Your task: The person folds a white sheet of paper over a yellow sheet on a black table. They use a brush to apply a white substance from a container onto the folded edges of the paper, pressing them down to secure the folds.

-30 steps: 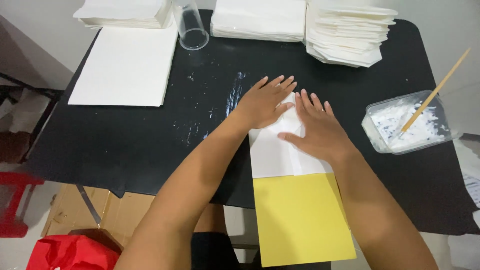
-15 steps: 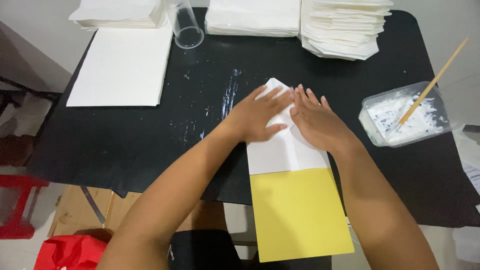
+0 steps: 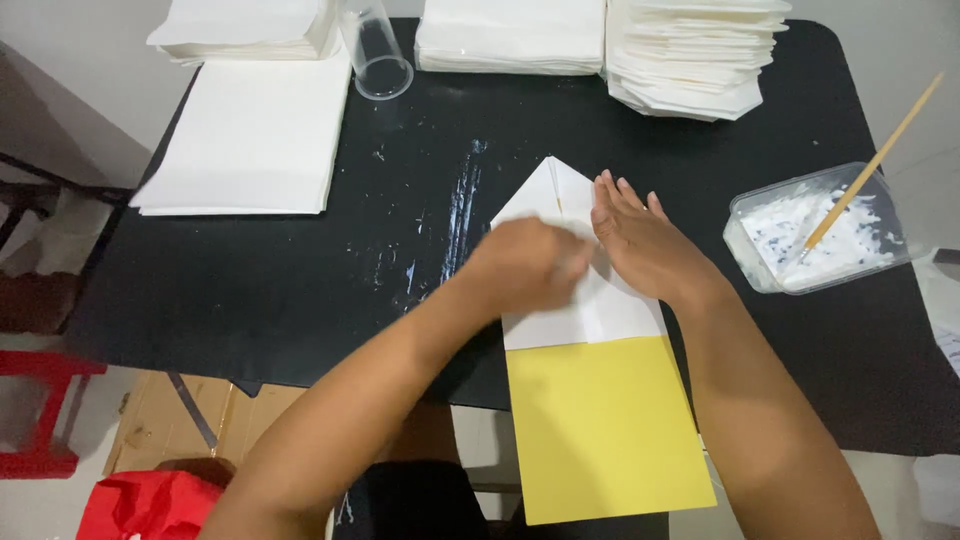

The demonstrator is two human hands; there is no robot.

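Now the yellow sheet point(image 3: 605, 430) hangs over the near edge of the bench point(image 3: 280, 290). The white folded paper point(image 3: 575, 300) lies on its far end. Since 1 second ago, the left hand point(image 3: 530, 265) has slid back toward the near edge and looks curled and blurred, rubbing the fold down. The right hand point(image 3: 645, 240) stays flat, fingers spread, pinning the paper. So the crease is being pressed. At the right edge sits a tub of white paste point(image 3: 815, 235); 2 paper stacks point(image 3: 690, 50) line the far edge.

Four paper stacks point(image 3: 250, 140), one tub point(image 3: 815, 228)
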